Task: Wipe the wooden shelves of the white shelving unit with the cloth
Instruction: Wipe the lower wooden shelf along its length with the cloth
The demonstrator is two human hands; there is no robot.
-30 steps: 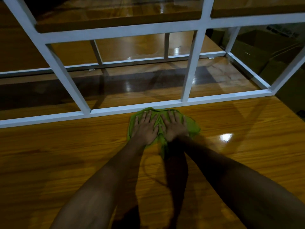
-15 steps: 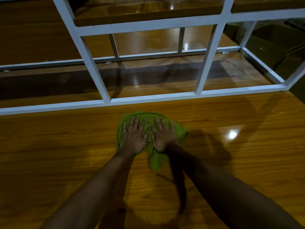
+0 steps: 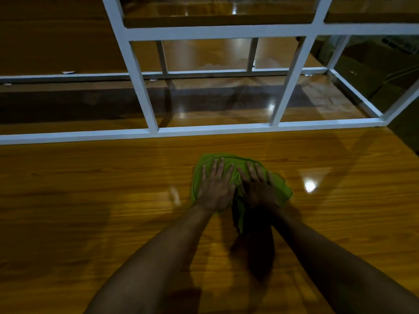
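A green cloth (image 3: pixel 280 189) lies bunched on the near wooden shelf (image 3: pixel 90 200), a little right of the middle and just short of the white frame (image 3: pixel 140 87) that runs across the far edge. Both hands are flat on top of it. The left hand (image 3: pixel 215 189) covers its left half and the right hand (image 3: pixel 258 189) its right half, with the fingers straight, spread and pointing away. Neither grip is closed round anything: the palms press down and do not pinch the fabric.

The cloth looks thin, soft and light. It wrinkles between the hands, and a loose tail trails back toward the person under the right wrist. On wood this glossy, with a bright glare spot (image 3: pixel 310 185) to the right, it should slide easily. Flat pressure near its middle probably moves it better than holding an edge, which would let the rest fold under. The trailing tail may ruck up on a push forward.

Beyond the frame a lower shelf (image 3: pixel 215 109) shows pale streaks, and I judge it not yet wiped.
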